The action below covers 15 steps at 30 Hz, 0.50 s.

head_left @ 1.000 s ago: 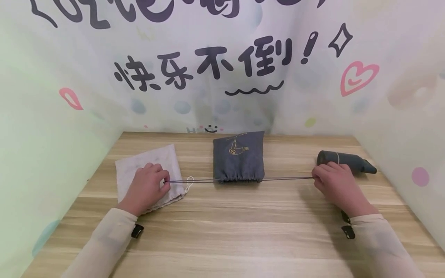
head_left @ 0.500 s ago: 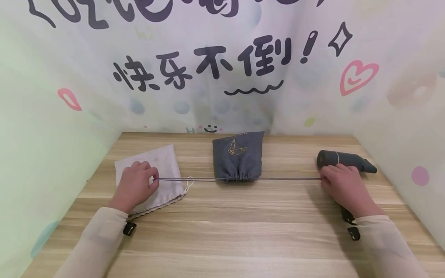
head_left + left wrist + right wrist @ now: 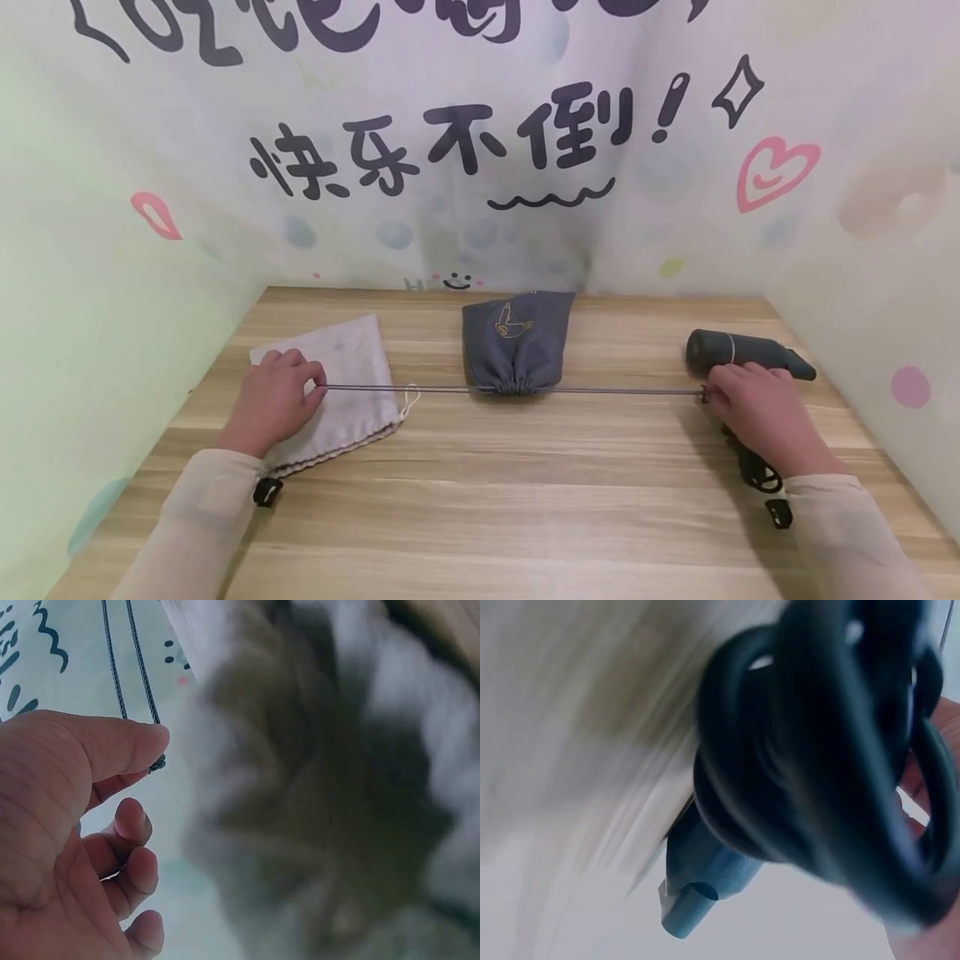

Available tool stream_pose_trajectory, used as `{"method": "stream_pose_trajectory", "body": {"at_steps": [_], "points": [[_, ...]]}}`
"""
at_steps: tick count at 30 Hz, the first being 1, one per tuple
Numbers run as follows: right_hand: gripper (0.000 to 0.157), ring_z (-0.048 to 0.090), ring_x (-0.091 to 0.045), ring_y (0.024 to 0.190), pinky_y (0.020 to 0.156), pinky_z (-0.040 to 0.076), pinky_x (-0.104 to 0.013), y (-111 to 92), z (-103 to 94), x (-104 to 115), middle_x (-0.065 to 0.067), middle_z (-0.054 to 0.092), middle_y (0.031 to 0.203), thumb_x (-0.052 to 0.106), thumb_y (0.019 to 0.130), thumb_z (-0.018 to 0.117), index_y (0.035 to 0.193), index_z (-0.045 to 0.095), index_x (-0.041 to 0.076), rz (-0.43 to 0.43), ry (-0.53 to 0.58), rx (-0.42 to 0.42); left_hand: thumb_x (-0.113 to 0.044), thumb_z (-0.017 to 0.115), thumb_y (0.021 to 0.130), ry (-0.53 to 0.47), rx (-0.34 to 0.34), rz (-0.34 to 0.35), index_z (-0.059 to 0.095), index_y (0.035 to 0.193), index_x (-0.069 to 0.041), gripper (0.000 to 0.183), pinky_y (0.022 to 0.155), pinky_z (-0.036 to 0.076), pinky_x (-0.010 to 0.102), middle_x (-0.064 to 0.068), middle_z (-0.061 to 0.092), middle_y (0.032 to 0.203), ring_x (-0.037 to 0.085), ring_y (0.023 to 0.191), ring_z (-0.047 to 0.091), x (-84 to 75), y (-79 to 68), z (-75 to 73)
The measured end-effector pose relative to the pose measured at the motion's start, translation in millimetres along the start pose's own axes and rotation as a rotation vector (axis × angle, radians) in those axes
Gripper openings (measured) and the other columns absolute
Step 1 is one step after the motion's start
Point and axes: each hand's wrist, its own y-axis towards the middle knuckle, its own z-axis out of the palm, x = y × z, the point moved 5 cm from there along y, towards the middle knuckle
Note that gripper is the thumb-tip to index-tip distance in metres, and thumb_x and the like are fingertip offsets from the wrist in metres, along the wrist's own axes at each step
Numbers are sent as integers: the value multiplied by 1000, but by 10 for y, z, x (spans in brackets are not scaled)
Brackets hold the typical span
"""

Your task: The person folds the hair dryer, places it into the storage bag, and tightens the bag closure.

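A dark grey drawstring bag (image 3: pixel 517 337) with a gold hair dryer print lies at the back middle, its mouth bunched toward me. The thin drawstring (image 3: pixel 622 391) runs taut out of both sides. My left hand (image 3: pixel 270 400) pinches the left end between thumb and forefinger; in the left wrist view the knot of the drawstring (image 3: pixel 141 664) pokes out below the thumb, other fingers loosely bent. At the right, my right hand (image 3: pixel 765 412) pinches the other end, in front of a dark hair dryer (image 3: pixel 716 350). Under my left hand lies a pale drawstring bag (image 3: pixel 352 367).
A coiled black cord (image 3: pixel 759 473) lies below my right wrist and fills much of the right wrist view, with the hair dryer's nozzle end behind it. The wooden table (image 3: pixel 480 508) meets a printed cloth backdrop (image 3: pixel 375 250) at its back edge.
Both hands have moved apart, left hand leftward and right hand rightward, drawing out the drawstring. The dark bag's mouth has cinched from a wide opening to a narrow bunch.
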Motion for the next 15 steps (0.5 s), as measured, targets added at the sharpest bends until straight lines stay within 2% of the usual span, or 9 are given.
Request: {"method": "stream_pose_trajectory", "body": {"at_steps": [7, 9, 13, 15], "points": [[30, 40, -17, 63, 61, 25, -38, 45, -15, 17, 11, 45, 64, 1, 75, 74, 72, 53, 21, 1, 10, 23, -14, 71, 84, 13, 19, -36, 68, 81, -15, 5, 59, 42, 51, 7, 56, 82, 36, 79, 50, 103, -11, 36], [28, 40, -17, 62, 60, 26, -38, 68, -10, 39, 10, 45, 64, 0, 77, 72, 72, 53, 20, 7, 14, 34, -15, 71, 84, 20, 22, -47, 68, 82, -14, 4, 59, 42, 52, 7, 56, 81, 36, 80, 50, 83, -9, 44], [22, 47, -18, 63, 60, 32, -41, 93, 17, 73, 7, 55, 68, 1, 78, 74, 75, 60, 18, 28, 33, 66, -14, 72, 85, -5, 15, -45, 69, 85, -12, 3, 62, 43, 55, 8, 56, 81, 38, 82, 52, -15, 1, 44], [19, 51, -19, 64, 60, 35, -43, 92, 38, 79, 5, 59, 72, 3, 77, 77, 78, 64, 16, 33, 46, 88, -15, 74, 83, -25, 18, -37, 70, 90, -10, 10, 65, 43, 56, 9, 57, 84, 38, 84, 53, -59, -2, 47]]}}
